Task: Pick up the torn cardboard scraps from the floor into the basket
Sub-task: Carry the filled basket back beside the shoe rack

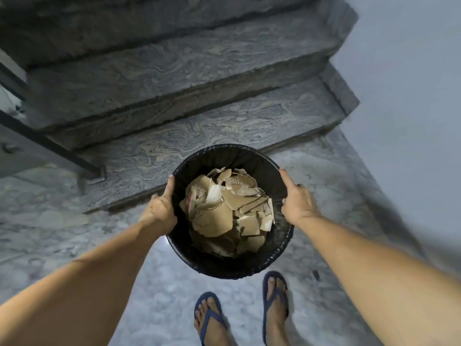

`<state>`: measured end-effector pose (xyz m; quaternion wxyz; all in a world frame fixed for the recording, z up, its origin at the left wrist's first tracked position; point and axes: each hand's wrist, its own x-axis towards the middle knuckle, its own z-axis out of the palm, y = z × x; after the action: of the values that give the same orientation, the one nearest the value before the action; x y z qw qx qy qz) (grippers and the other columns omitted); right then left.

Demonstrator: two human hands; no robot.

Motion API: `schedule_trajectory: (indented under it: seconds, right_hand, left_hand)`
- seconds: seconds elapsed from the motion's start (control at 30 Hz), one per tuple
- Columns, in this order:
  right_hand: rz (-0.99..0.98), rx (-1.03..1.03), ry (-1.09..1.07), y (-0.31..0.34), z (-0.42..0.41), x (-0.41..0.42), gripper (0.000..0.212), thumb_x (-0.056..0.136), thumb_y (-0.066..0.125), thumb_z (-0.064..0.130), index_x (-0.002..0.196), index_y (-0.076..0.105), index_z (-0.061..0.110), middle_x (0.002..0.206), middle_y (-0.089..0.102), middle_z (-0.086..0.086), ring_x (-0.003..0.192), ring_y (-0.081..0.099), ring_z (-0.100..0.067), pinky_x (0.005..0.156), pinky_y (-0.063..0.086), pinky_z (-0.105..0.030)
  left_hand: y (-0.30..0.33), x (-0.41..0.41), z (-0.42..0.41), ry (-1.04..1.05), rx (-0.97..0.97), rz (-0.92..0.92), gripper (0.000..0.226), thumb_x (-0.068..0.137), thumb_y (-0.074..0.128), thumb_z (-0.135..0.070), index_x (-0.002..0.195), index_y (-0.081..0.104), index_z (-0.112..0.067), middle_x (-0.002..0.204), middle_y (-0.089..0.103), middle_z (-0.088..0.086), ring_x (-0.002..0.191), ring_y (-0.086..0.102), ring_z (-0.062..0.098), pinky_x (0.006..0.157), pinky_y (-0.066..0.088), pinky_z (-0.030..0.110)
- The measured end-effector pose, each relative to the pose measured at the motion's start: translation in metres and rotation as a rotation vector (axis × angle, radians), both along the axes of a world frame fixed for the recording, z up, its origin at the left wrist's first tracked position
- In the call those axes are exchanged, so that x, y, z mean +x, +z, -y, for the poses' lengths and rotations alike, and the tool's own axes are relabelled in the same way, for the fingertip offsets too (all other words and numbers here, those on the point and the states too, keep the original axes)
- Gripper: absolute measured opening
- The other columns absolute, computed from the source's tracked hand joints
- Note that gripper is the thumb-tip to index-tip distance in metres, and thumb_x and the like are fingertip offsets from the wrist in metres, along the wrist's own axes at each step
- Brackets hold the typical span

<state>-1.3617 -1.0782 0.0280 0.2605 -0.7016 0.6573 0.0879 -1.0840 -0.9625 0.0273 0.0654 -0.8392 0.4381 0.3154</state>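
A round black basket [225, 151] lined with a black bag is held in front of me, above the marble floor. It is filled with several torn brown cardboard scraps [224, 213]. My left hand [159, 208] grips the basket's left rim, thumb along the edge. My right hand [296, 203] grips the right rim, thumb stretched along the edge. No loose scraps show on the floor around the basket.
Grey marble stairs [189, 101] rise straight ahead, the lowest step just beyond the basket. A black metal railing [62, 151] comes down at the left. A pale wall [411, 96] stands at the right. My feet in blue flip-flops [274, 295] stand below the basket.
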Motion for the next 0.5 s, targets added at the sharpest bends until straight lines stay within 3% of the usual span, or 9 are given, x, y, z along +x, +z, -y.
schedule_trajectory:
  seconds: [0.1, 0.23, 0.4, 0.5]
  right_hand:
    - [-0.004, -0.034, -0.063, 0.026, -0.012, -0.02, 0.092, 0.089, 0.057, 0.002, 0.152, 0.007, 0.047, 0.121, 0.051, -0.014, 0.082, 0.05, -0.025, 0.078, 0.051, -0.038]
    - [0.024, -0.066, -0.156, 0.063, -0.03, -0.051, 0.096, 0.087, 0.059, 0.0, 0.15, 0.009, 0.05, 0.118, 0.052, -0.013, 0.085, 0.058, -0.027, 0.079, 0.053, -0.04]
    - [0.038, -0.089, -0.239, 0.119, -0.062, -0.101, 0.088, 0.091, 0.056, 0.0, 0.153, 0.013, 0.043, 0.114, 0.055, -0.013, 0.083, 0.061, -0.029, 0.063, 0.041, -0.03]
    - [0.028, -0.123, -0.236, 0.148, -0.082, -0.13, 0.082, 0.091, 0.056, 0.005, 0.155, 0.015, 0.038, 0.114, 0.059, -0.017, 0.096, 0.061, -0.034, 0.074, 0.046, -0.034]
  left_hand:
    - [0.026, -0.008, 0.007, -0.048, -0.051, -0.039, 0.093, 0.086, 0.047, -0.001, 0.152, -0.014, -0.023, 0.129, 0.051, 0.029, 0.119, 0.052, 0.034, 0.098, 0.039, 0.031]
    - [0.063, -0.03, 0.012, -0.107, -0.08, -0.056, 0.095, 0.084, 0.049, -0.001, 0.153, -0.01, -0.028, 0.13, 0.051, 0.028, 0.116, 0.055, 0.035, 0.096, 0.042, 0.033]
    - [0.116, -0.072, 0.008, -0.172, -0.127, -0.084, 0.094, 0.084, 0.05, -0.003, 0.153, -0.005, -0.035, 0.129, 0.051, 0.025, 0.112, 0.057, 0.037, 0.091, 0.046, 0.036]
    - [0.144, -0.097, 0.002, -0.198, -0.158, -0.073, 0.093, 0.084, 0.051, -0.004, 0.152, -0.002, -0.039, 0.134, 0.047, 0.022, 0.115, 0.055, 0.037, 0.095, 0.049, 0.041]
